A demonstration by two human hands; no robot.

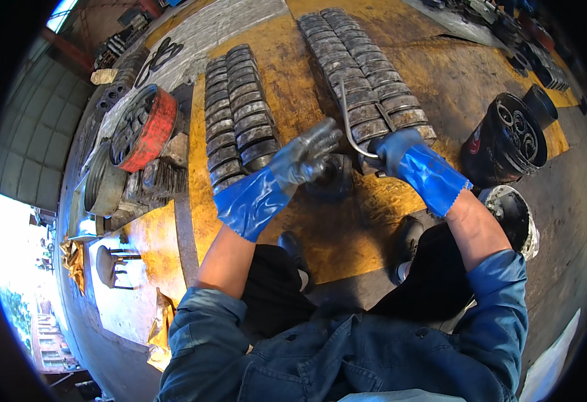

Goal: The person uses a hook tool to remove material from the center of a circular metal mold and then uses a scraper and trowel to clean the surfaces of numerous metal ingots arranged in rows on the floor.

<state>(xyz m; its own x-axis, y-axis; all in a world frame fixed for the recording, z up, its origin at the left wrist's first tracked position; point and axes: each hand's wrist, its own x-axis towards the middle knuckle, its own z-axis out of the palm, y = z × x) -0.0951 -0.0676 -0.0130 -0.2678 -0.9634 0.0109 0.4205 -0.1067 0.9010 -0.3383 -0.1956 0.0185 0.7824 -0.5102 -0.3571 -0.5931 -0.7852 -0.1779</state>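
Both my hands wear blue gloves with dark, soiled palms and fingers. My right hand [394, 153] is closed round the near end of a curved metal rod [348, 124], hook-like in shape. The rod bends away to the far left, in front of a double row of dark, worn metal blocks [350, 67]. My left hand [307, 153] is held up with its fingers stretched out and nothing in it. Between and below the hands sits a dark block-like piece [335, 175], partly hidden by the left glove. Whether the rod touches anything I cannot tell.
Another double row of blocks [233, 110] stands left on the yellow, stained floor [293, 80]. A red-sided round container [151, 130] holds metal parts at far left. On the right are a black drum [498, 151] with rings inside and a whitish bucket [511, 214]. A small stool [109, 264] stands lower left.
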